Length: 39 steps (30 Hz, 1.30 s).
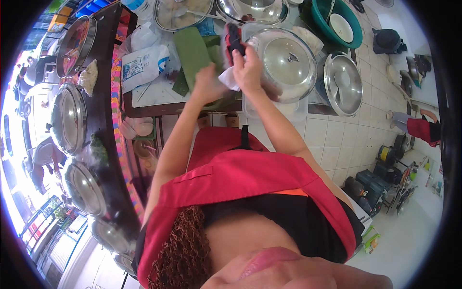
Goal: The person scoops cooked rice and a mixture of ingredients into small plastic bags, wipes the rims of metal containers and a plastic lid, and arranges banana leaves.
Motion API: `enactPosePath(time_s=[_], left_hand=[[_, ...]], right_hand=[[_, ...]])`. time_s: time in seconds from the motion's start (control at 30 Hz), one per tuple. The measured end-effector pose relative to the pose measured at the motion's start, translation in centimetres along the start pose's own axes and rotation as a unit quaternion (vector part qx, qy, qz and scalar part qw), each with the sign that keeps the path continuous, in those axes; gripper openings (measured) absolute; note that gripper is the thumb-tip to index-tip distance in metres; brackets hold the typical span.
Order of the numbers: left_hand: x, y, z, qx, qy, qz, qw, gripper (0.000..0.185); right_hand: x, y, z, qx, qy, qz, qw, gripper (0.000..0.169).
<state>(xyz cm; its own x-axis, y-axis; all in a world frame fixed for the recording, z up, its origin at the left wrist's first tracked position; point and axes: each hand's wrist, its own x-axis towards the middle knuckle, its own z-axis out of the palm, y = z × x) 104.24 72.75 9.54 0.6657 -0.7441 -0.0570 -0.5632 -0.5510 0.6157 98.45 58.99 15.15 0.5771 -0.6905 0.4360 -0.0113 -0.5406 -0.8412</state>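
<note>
My right hand [249, 68] grips a red and black object [234, 39] that is too blurred to name more exactly. A white piece of paper or cloth [229, 78] shows just below that grip, between my two hands. My left hand [207, 85] is motion-blurred over the table's front edge, its fingers near the green banana leaf pieces [191, 50]. Whether it holds anything is not clear. Right of my hands, a domed steel lid [285, 59] covers part of a clear plastic container [274, 112].
Left of the leaves lies a white plastic pack [142, 70] bearing writing. A teal basin [355, 38] and a steel tray with a spoon [343, 86] stand at right. Lidded steel pans [68, 119] line the dark counter [103, 119] at left. Another person [420, 126] is far right.
</note>
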Motion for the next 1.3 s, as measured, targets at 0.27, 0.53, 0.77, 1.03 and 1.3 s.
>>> enactPosePath(time_s=[0.27,0.53,0.77,1.03,1.3], left_hand=[[-1.8,-4.3,4.2,0.163,-0.160,0.172,0.958,0.068],[-5.5,-9.4,-1.4,0.188,-0.153,0.189,0.952,0.063],[-5.4,10.6,-4.7,-0.125,-0.373,-0.043,0.918,0.056],[-3.4,28.6,15.7,-0.205,-0.171,0.227,0.937,0.039],[10.1,31.2,24.7,0.355,0.005,0.208,0.912,0.056]], right_hand=[[-0.9,1.5,2.2,-0.292,-0.296,-0.061,0.907,0.020],[-6.9,-1.3,0.5,-0.179,-0.391,-0.071,0.900,0.021],[-8.9,-2.0,-19.6,-0.039,0.037,0.147,0.988,0.032],[-14.7,3.3,-39.2,0.205,0.038,0.302,0.930,0.047],[-14.8,17.3,-62.4,0.031,-0.096,0.359,0.928,0.028]])
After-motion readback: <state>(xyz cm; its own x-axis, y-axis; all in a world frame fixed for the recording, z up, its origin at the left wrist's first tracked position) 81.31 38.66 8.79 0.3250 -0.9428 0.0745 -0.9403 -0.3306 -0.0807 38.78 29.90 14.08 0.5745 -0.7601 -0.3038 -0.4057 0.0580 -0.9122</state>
